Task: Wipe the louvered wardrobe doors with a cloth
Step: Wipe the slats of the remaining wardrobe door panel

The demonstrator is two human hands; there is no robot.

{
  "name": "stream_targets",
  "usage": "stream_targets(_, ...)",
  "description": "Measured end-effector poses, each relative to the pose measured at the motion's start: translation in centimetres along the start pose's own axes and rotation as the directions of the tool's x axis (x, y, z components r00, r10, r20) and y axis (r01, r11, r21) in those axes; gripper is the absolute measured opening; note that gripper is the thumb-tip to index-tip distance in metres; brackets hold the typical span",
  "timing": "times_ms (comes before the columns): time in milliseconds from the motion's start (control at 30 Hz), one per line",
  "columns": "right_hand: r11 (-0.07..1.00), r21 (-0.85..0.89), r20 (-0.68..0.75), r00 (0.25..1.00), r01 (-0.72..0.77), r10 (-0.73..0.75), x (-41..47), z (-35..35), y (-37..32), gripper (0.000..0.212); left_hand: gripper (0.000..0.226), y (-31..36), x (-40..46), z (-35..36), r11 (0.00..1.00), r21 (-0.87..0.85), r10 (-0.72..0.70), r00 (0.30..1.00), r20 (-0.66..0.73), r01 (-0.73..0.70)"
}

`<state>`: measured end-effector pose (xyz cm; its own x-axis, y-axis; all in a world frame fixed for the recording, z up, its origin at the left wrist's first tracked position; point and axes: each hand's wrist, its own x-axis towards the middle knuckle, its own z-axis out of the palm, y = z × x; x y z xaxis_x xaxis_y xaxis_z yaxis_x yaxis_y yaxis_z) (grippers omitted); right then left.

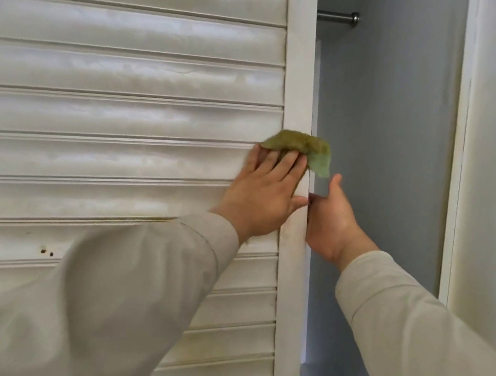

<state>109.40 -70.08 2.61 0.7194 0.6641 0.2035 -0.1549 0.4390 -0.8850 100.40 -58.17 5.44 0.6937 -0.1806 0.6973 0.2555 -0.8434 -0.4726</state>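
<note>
Head view: left hand [264, 190] flat on the door [116, 98], fingers straight, pressing a green cloth [300, 147] against the right end of a slat and onto the stile [297, 90]. Cloth bunched under the fingertips, one corner flopping past the door's edge into the open wardrobe. Right hand [329, 215] at that edge, thumb up, fingers curled behind the stile (out of sight back there, so the full grip cannot be told, but holding the door by the look of it). Door standing ajar, rail [338, 16] showing high inside, grey wall [380, 145] beyond.

Upper slats carrying a streaky sheen; lower ones with yellowish staining and a cracked seam near the left sleeve [124, 282]. Probably mid-job, then, with the grubby lower stretch not yet done.

Risks from here: pressing hard near the free edge could swing the door, and only the right hand's brace to stop it. Loose cloth corner could snag on the stile or slip clear of the fingertips, no thumb pinning it. Cracked slat lower down looks fragile, so a heavy push there might split it further. Fingers behind the edge liable to a pinch if the door closes toward the frame [457, 158].
</note>
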Motion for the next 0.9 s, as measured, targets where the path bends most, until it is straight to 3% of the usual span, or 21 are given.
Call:
stream_targets(133,0.998,0.039,-0.07,0.997,0.044,-0.041,-0.5,0.1,0.0,0.087,0.074,1.3,-4.9,3.1,0.984,0.061,0.164,0.983,0.083,-0.169)
stream_targets(233,0.998,0.052,-0.091,0.995,0.036,-0.031,-0.2,-0.1,0.5,0.086,0.073,2.1,-8.7,4.8,0.942,0.073,0.308,0.931,0.197,-0.327)
stream_targets(367,0.985,-0.168,-0.159,0.986,0.029,-0.056,-0.6,1.5,0.8,0.079,0.076,2.1,-10.8,4.4,0.889,0.093,0.387,0.845,0.37,-0.448)
stream_targets(433,0.939,-0.341,-0.263,0.955,0.043,-0.139,-0.8,2.2,0.9,0.076,0.077,1.3,-10.0,3.3,0.909,0.151,0.321,0.884,0.34,-0.388)
stream_targets(533,0.877,-0.471,-0.212,0.954,0.092,-0.214,-0.4,2.5,1.2,0.065,0.079,-0.7,-7.5,0.9,0.976,0.172,0.088,0.966,0.243,-0.132)
stream_targets(767,0.835,-0.535,-0.302,0.894,0.129,-0.331,-0.4,3.1,2.2,0.053,0.083,1.5,-8.6,-0.5,0.997,0.074,-0.054,0.952,0.303,0.033)
stream_targets(900,0.82,-0.563,-0.364,0.861,0.1,-0.355,-0.2,3.5,2.2,0.067,0.085,-3.0,-11.9,-0.3,0.982,0.125,-0.174,0.947,0.269,0.144)
